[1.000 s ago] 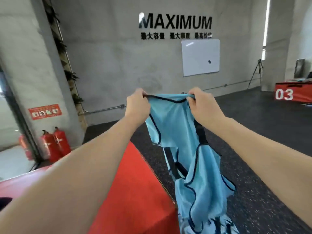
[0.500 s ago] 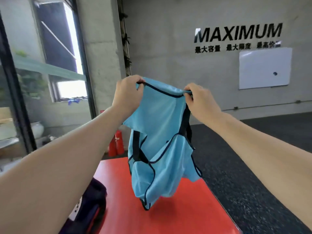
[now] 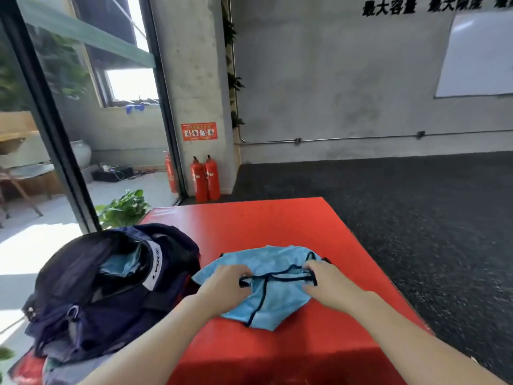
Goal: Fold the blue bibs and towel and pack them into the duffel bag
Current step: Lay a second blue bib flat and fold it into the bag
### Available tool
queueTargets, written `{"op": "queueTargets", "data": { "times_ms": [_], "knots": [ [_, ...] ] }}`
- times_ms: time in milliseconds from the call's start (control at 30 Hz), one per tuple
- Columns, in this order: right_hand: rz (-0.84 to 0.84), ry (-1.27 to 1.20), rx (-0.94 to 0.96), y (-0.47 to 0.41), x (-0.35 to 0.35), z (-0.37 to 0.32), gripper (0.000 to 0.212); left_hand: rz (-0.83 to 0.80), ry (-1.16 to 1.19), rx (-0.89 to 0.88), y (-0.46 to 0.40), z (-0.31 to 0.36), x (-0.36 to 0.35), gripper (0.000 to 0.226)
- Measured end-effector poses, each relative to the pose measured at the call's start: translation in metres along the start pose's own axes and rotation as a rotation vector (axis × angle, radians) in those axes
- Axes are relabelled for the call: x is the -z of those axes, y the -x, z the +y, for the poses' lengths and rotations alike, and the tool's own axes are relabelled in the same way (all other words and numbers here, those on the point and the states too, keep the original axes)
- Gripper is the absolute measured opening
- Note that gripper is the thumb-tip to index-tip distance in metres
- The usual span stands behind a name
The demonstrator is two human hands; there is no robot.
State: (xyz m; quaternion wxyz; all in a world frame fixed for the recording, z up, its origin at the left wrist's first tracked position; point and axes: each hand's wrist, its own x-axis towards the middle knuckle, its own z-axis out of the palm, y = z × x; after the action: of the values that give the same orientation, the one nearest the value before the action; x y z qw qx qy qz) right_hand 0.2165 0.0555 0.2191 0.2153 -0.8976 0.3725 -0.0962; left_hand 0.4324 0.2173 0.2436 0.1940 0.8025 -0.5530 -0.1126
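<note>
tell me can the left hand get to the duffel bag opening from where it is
Probably yes: the left hand holds the blue bib right beside the duffel bag, whose opening gapes upward with nothing between them.

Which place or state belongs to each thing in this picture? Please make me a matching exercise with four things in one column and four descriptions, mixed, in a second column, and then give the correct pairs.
Things:
1. blue bib
2. duffel bag
3. fire extinguishers
4. whiteboard

Descriptions:
A. hangs on the grey wall, top right
B. lies crumpled on the red mat, gripped by the left hand and the right hand
C. stand on the floor by the concrete pillar
D. sits open at the left of the mat, with light blue cloth inside

Pairs: 1-B, 2-D, 3-C, 4-A
</note>
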Motion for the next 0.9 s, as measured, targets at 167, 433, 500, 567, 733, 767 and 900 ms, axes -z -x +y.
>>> {"op": "queueTargets", "data": {
  "times_ms": [167,433,500,567,733,767,900],
  "knots": [
    [0.09,-0.137,0.043,-0.021,-0.052,0.0,0.034,0.041,0.183,0.08,0.005,-0.016,-0.058,0.027],
    [-0.021,-0.085,0.023,-0.078,-0.085,0.016,0.061,-0.034,0.016,0.057,-0.049,-0.03,-0.1,0.055],
    [-0.011,-0.028,0.007,-0.093,-0.085,0.03,0.06,-0.042,-0.034,0.033,-0.068,-0.037,-0.101,0.059],
    [0.046,-0.047,-0.041,-0.105,-0.083,0.038,0.051,-0.043,0.012,0.018,-0.085,-0.043,-0.101,0.059],
    [0.215,-0.07,-0.141,-0.125,-0.088,0.031,0.032,0.035,0.161,0.039,-0.115,-0.05,-0.103,0.015],
    [0.224,-0.047,-0.146,-0.126,-0.089,0.028,0.028,0.057,0.177,0.034,-0.116,-0.05,-0.101,0.003],
    [0.274,-0.102,-0.098,-0.125,-0.081,0.015,0.019,0.156,0.274,0.099,-0.112,-0.048,-0.093,0.009]
  ]
}}
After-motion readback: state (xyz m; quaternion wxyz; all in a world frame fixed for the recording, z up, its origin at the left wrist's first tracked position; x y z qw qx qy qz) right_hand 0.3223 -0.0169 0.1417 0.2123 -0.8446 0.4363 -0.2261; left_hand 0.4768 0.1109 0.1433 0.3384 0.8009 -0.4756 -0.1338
